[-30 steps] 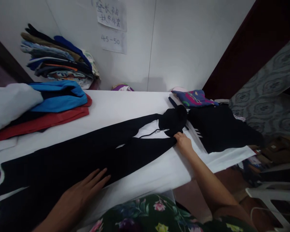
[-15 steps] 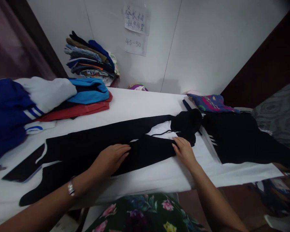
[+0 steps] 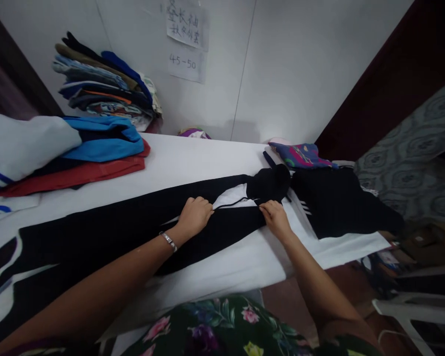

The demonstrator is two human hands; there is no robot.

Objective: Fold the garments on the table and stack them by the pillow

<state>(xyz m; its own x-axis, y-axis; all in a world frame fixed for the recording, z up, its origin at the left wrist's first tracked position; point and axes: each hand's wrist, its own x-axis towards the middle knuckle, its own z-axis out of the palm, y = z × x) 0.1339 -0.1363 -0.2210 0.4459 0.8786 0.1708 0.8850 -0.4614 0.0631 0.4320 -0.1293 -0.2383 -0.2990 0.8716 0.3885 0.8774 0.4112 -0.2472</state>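
Observation:
A black hooded jacket (image 3: 126, 207) lies stretched across the table, its hood (image 3: 269, 183) bunched at the right end. Between its front edges a white lining (image 3: 230, 196) and a dark drawstring show. My left hand (image 3: 196, 216) is closed on the near front edge, at the left of the white opening. Close to the hood, my right hand (image 3: 277, 219) pinches the same edge between thumb and fingers. What lies under the fingertips of both hands is partly hidden.
Blue, red and white clothes (image 3: 107, 141) lie at the left. Folded clothes (image 3: 107, 84) are stacked by the wall. At the right are a black garment with white stripes (image 3: 341, 202) and a patterned cloth (image 3: 300, 154). A white plastic chair (image 3: 411, 311) stands lower right.
My left hand has gone from lying on the fabric to gripping the front edge, further right and up. My right hand has closed into a pinch. The view has turned right.

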